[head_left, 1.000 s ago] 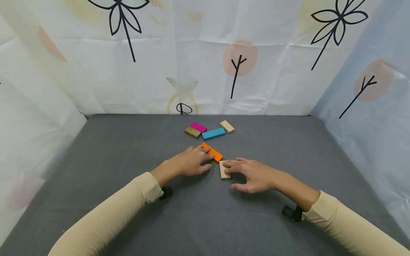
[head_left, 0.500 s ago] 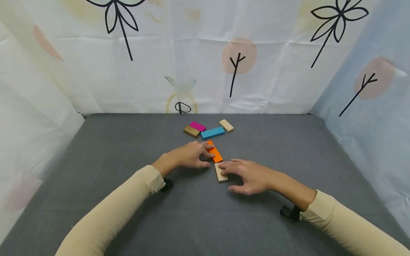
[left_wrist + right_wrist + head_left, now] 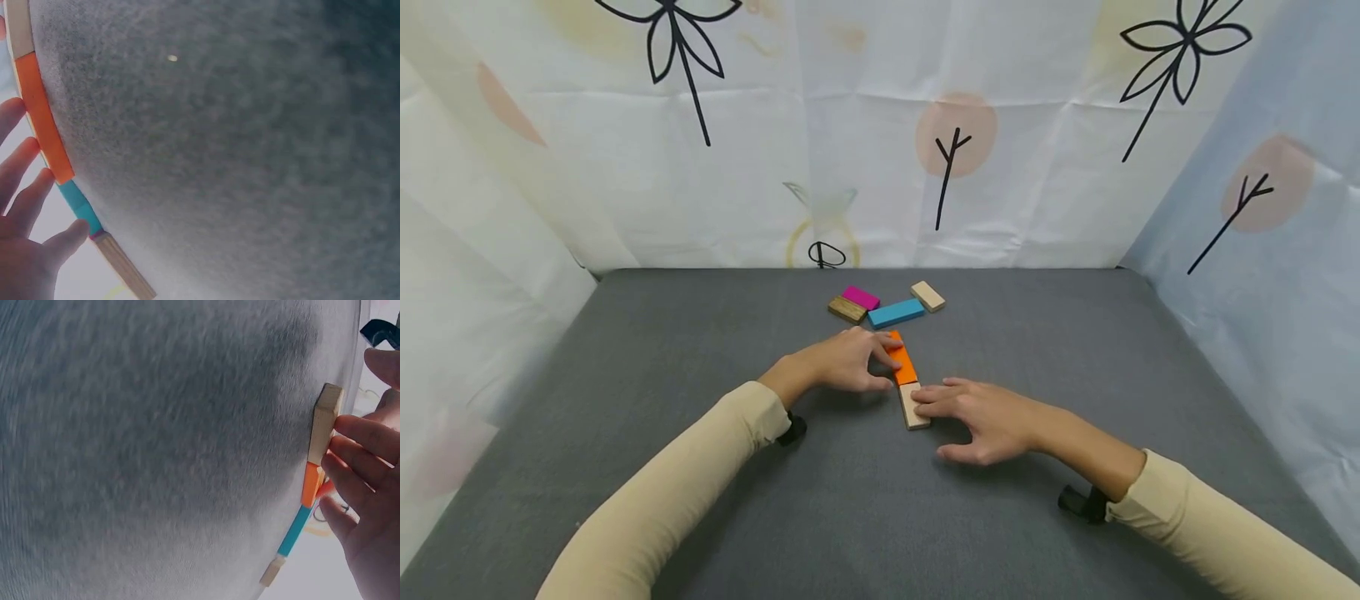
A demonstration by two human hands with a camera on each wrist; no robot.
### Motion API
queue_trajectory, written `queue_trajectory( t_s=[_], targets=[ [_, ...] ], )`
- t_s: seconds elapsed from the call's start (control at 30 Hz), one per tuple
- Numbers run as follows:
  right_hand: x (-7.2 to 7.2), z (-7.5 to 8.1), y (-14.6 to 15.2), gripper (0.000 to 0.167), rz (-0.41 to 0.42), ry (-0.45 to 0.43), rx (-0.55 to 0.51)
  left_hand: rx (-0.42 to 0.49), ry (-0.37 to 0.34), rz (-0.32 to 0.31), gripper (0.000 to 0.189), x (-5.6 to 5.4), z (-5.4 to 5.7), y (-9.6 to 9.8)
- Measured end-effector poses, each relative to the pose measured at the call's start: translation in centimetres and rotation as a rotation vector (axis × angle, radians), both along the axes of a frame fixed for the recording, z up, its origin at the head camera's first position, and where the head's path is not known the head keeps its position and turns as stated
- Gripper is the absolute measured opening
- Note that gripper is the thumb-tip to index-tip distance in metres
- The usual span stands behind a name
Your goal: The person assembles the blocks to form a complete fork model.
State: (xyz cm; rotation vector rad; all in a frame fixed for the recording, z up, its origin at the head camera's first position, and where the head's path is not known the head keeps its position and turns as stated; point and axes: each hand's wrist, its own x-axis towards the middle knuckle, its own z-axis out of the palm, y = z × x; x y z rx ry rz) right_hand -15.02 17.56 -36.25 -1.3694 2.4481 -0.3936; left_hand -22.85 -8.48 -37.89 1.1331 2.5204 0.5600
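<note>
An orange block (image 3: 903, 363) lies flat on the grey cloth, end to end with a pale wooden block (image 3: 912, 408), and the two form one slanted line. My left hand (image 3: 850, 360) is at the orange block's left side, its fingertips on the block's top and edge. In the left wrist view, loosely extended fingers reach the long edge of the orange block (image 3: 45, 119). My right hand (image 3: 996, 421) rests its fingertips on the pale block from the right, thumb held apart. The right wrist view shows straight fingers against the pale block (image 3: 324, 425).
Beyond the orange block lies a blue block (image 3: 896, 313). Left of it, a brown wooden block (image 3: 847, 310) sits beside a magenta block (image 3: 861, 297); a second pale block (image 3: 928, 296) lies at its right end. A patterned white curtain (image 3: 880, 167) hangs behind the table.
The orange block has turned to a steeper angle, and the pale block has shifted left and tilted until their ends line up. Both hands have moved slightly with the blocks.
</note>
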Motion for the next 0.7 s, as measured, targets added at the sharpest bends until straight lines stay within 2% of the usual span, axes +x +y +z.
queue_trajectory(
  t_s=[0.17, 0.4, 0.57, 0.7],
  targets=[
    [0.7, -0.3, -0.4, 0.061, 0.017, 0.047, 0.004, 0.023, -0.009, -0.001, 0.035, -0.1, 0.0, 0.6],
    [1.1, -0.4, -0.7, 0.06, 0.014, 0.049, 0.015, 0.022, 0.001, -0.013, 0.036, -0.1, -0.2, 1.0],
    [1.1, -0.3, -0.6, 0.06, 0.037, 0.081, 0.025, 0.011, 0.057, -0.035, 0.031, 0.3, 0.0, 1.2],
    [1.2, -0.1, -0.2, 0.06, 0.048, 0.085, 0.035, -0.03, 0.144, -0.044, 0.035, 0.9, 0.3, 1.5]
  ],
)
